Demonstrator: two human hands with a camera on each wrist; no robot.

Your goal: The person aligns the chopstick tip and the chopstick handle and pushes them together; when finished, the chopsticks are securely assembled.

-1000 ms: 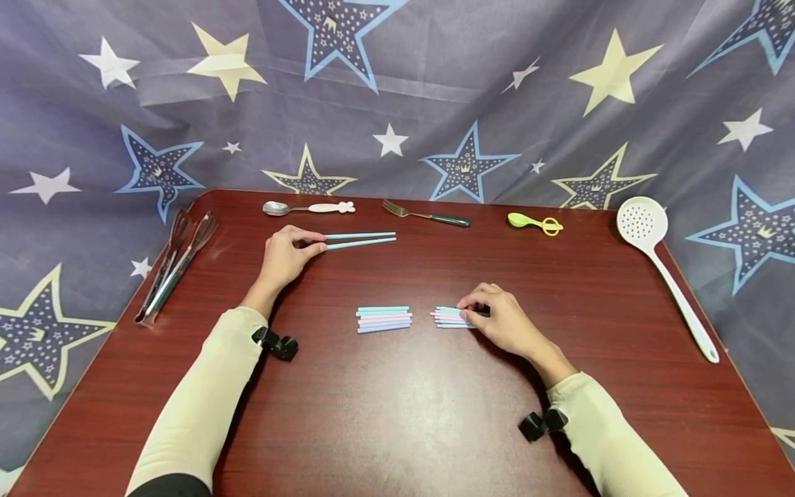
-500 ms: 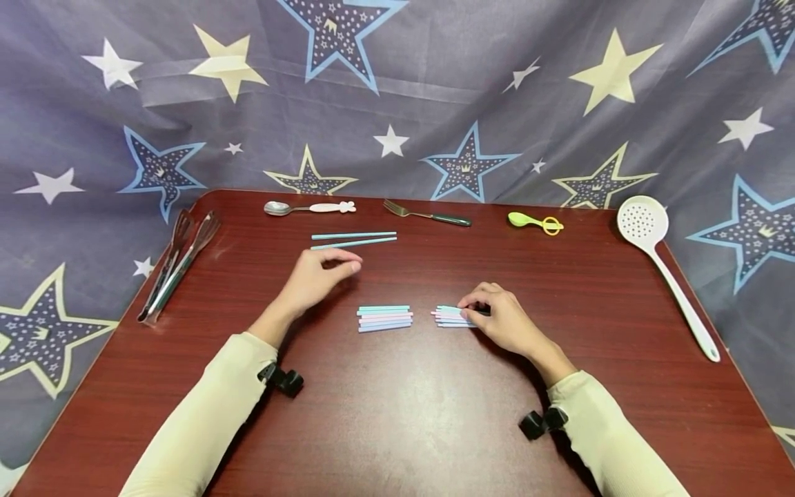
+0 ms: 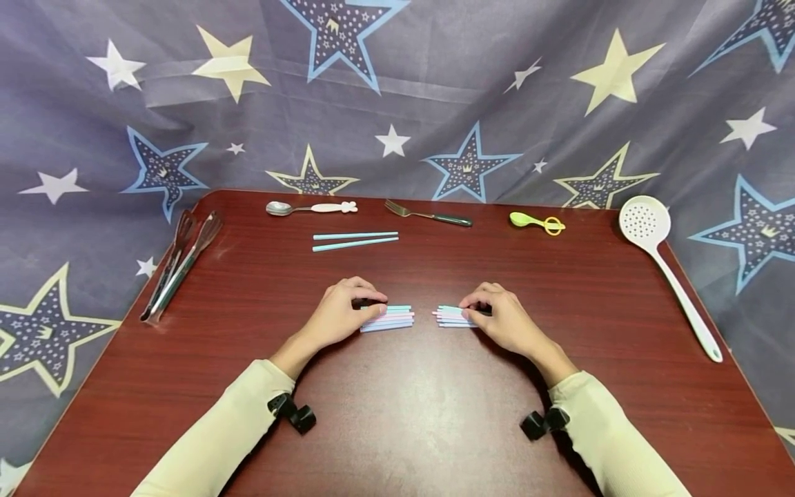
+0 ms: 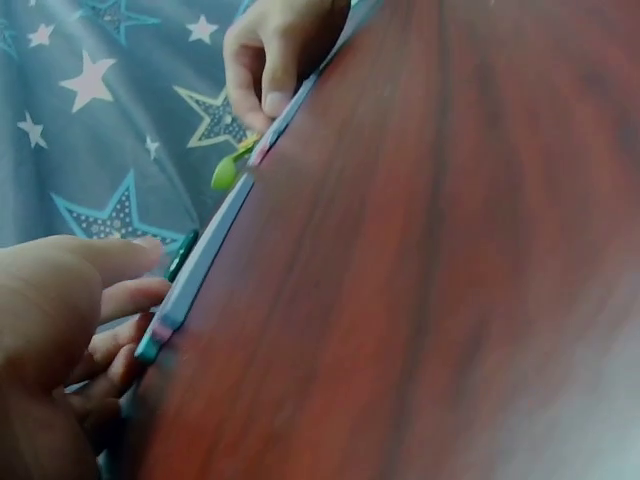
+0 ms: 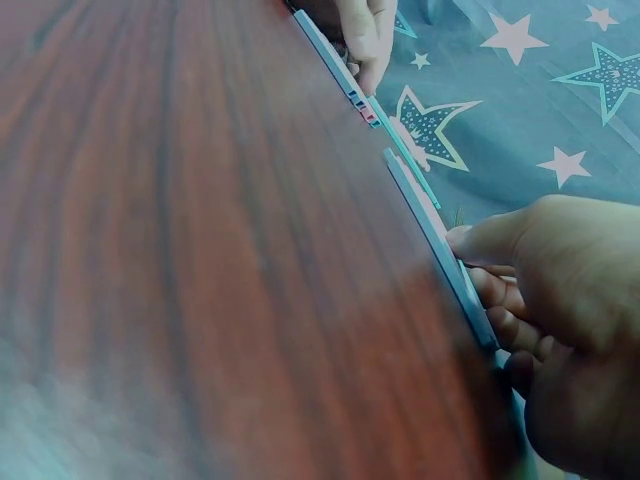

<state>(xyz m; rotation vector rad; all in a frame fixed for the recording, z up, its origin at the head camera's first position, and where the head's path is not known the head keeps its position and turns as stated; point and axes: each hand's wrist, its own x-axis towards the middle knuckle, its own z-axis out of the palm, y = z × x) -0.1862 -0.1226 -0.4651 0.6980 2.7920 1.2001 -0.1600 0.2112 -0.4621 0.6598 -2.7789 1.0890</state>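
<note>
Two bundles of short pastel straws lie side by side at mid-table, a small gap between their ends. Over the left end of the left bundle (image 3: pixel 397 319) is my left hand (image 3: pixel 338 314), thumb and index fingertips right at the straws; in the left wrist view the thumb (image 4: pixel 130 258) stands apart from the fingers. My right hand (image 3: pixel 506 321) pinches the right bundle (image 3: pixel 450 316), thumb on the near side and fingers behind it in the right wrist view, covering its right end. Behind the left hand lie two longer light-blue sticks (image 3: pixel 355 240).
Along the back edge are a spoon with a white handle (image 3: pixel 323 208), a green-handled fork (image 3: pixel 428 213) and a small green spoon with a yellow ring (image 3: pixel 535 222). Metal tongs (image 3: pixel 180 266) lie at the left edge. A white slotted skimmer (image 3: pixel 658 255) lies along the right.
My left hand has let go of the two longer light-blue sticks and moved right and nearer, to the left bundle of straws. The right hand has stayed at its bundle.
</note>
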